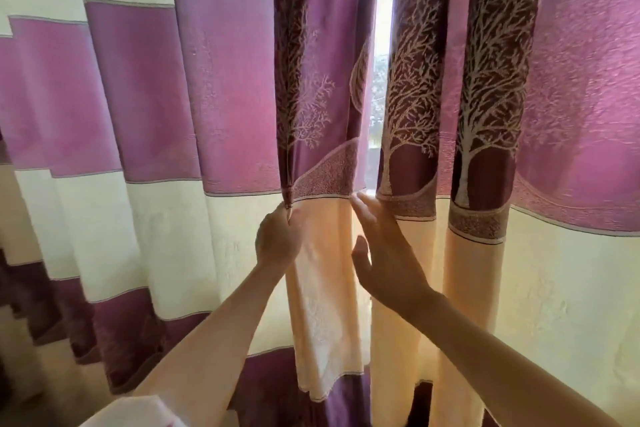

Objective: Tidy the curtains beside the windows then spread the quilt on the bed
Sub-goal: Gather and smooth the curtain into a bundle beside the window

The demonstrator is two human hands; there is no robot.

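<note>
Bright window gap [382, 45] between purple-cream curtains; left hand [277, 239] pinches left curtain edge [323, 236], right hand [384, 253] spread beside.

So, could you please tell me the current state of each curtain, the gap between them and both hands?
Left curtain: hanging in folds, its inner edge pinched by the left hand.
Right curtain: hanging in folds, not gripped.
Gap between the curtains: narrowly open, daylight showing through.
Left hand: pinching a fold of the left curtain.
Right hand: open, fingers straight, at the gap.
</note>
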